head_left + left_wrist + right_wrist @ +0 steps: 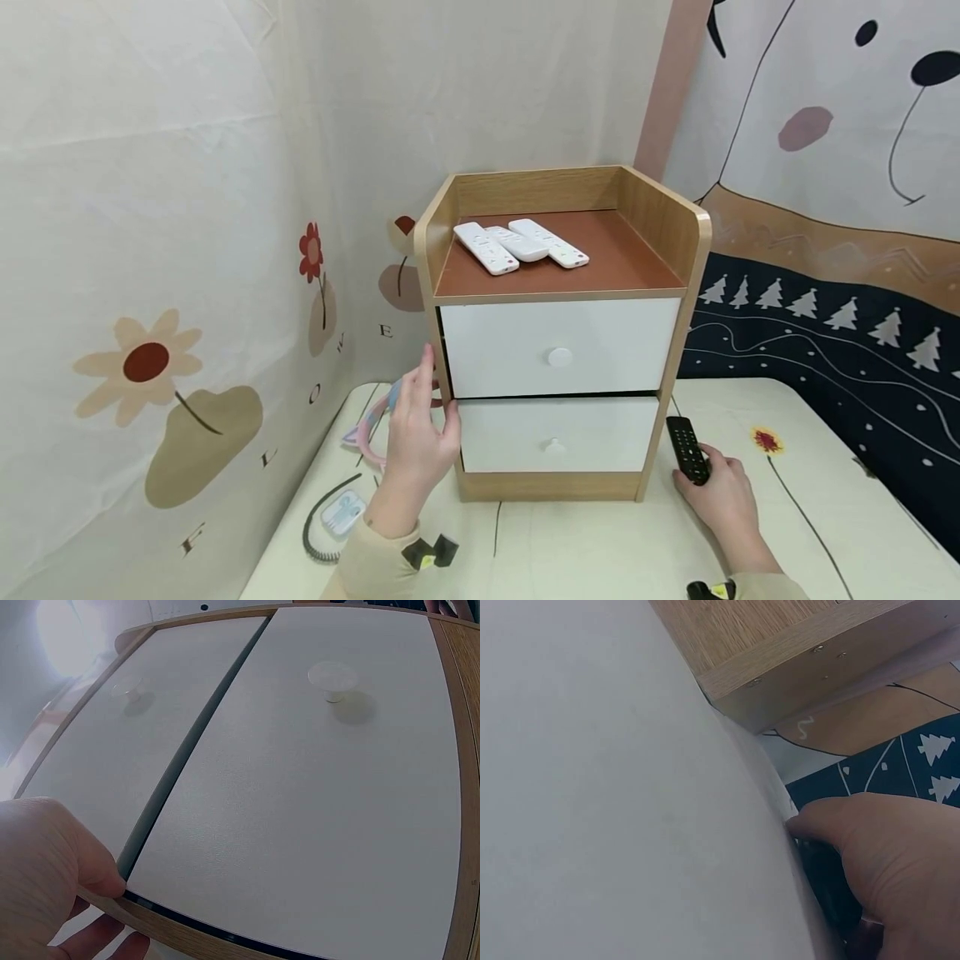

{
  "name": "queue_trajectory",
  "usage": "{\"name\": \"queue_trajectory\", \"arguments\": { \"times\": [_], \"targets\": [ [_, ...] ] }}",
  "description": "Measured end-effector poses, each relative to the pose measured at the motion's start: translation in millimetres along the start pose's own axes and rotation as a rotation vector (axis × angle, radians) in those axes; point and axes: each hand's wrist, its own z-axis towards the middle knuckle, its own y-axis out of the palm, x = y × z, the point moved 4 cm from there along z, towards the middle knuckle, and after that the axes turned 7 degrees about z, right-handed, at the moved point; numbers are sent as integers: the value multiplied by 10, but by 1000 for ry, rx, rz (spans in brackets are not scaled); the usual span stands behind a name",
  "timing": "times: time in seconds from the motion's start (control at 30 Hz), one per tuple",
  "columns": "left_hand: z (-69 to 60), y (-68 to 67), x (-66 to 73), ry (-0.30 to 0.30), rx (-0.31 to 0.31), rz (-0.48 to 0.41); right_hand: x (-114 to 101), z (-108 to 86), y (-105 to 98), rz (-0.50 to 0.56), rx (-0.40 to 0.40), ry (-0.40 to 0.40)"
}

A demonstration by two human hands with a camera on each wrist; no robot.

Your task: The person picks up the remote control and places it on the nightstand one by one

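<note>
A small wooden cabinet (555,486) with two white drawers stands on the table, both drawer fronts closed or nearly so. My left hand (418,442) rests against its left edge, fingers straight along the side. In the left wrist view, that thumb (97,862) touches the front edge by the gap between the drawers. My right hand (726,500) holds a black remote control (686,450) by its near end, right of the cabinet. The right wrist view shows the remote mostly hidden behind the hand (900,862). Several white remotes (486,248) lie together on the brown cabinet top.
A pink and blue ring-shaped item (367,429) lies left of the cabinet, partly behind my left hand. Nearer are a dark coiled band (315,533) and a small light-blue item (343,512). Patterned cloth (825,333) hangs behind the white table (570,550).
</note>
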Motion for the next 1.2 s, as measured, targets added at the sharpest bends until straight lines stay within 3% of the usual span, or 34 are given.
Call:
{"name": "queue_trajectory", "arguments": {
  "times": [0.77,1.2],
  "targets": [
    [-2,1,3,-10,-3,8,-47,-47,-49,80,118,67],
    [-16,-4,-7,-22,-16,9,-50,-70,-54,88,151,54]
  ]
}}
